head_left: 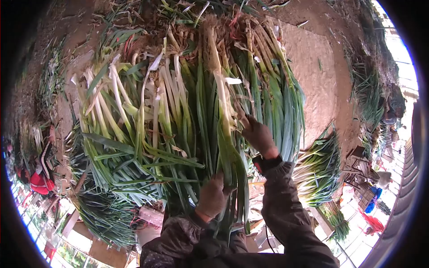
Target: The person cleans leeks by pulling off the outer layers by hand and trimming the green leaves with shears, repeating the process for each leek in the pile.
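Observation:
A large green onion (219,85) with a hairy root end and long green leaves points away from me in the middle of the head view. My left hand (212,197), gloved, is closed round its leaves low down. Right of the stalk, my right hand (259,137), also gloved, is closed on a thin brownish strip (241,114) that looks like a dry outer leaf. Its fingertips are partly hidden. Beneath and to the left lie peeled green onions (120,102) with white stalks. Unpeeled green onions (272,94) with dry brown sheaths lie to the right.
Bundled green onions (319,167) lie at the right, and another heap (105,219) is at the lower left. Loose trimmings (53,71) cover the dirt floor. A wooden crate (359,192) and a red item (41,183) stand farther out.

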Demonstrator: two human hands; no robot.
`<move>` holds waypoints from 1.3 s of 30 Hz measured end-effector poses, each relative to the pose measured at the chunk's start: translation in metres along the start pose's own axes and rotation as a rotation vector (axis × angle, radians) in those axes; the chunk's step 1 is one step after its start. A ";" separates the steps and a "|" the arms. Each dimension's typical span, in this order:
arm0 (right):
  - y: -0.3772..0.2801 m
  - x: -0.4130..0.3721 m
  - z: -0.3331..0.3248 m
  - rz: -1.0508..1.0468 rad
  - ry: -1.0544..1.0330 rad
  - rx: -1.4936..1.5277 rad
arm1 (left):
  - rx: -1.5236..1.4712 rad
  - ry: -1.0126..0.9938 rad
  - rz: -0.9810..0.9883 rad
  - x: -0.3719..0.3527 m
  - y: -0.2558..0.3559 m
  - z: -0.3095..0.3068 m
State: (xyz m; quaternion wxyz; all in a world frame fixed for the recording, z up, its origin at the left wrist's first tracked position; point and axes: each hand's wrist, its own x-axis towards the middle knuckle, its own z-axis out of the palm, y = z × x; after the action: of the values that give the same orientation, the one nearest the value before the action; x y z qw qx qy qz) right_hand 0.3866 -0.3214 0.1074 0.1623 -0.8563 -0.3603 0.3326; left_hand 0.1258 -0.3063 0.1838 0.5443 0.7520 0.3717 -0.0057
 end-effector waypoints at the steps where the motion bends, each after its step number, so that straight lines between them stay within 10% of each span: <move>1: -0.011 -0.018 -0.007 0.030 -0.034 -0.019 | -0.023 0.005 0.006 0.001 0.001 -0.004; 10: -0.001 -0.156 -0.007 0.024 -0.266 0.124 | -0.086 -0.016 -0.070 0.003 -0.009 -0.024; 20: 0.005 -0.142 0.036 0.100 -0.232 0.250 | -0.318 0.047 -0.085 -0.024 -0.006 -0.027; 31: -0.185 -0.056 0.040 -0.333 -0.272 0.276 | -0.239 0.361 -0.247 -0.071 0.043 -0.143; 39: -0.134 -0.063 0.040 -0.106 -0.179 0.278 | 0.330 0.564 -0.435 -0.038 -0.109 -0.175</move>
State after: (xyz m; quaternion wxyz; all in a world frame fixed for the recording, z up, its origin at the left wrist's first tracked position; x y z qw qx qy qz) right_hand 0.2581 -0.2736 0.1769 0.2636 -0.7724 -0.3686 0.4451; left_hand -0.0331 -0.1693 0.1819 0.2788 0.7051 0.6514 0.0263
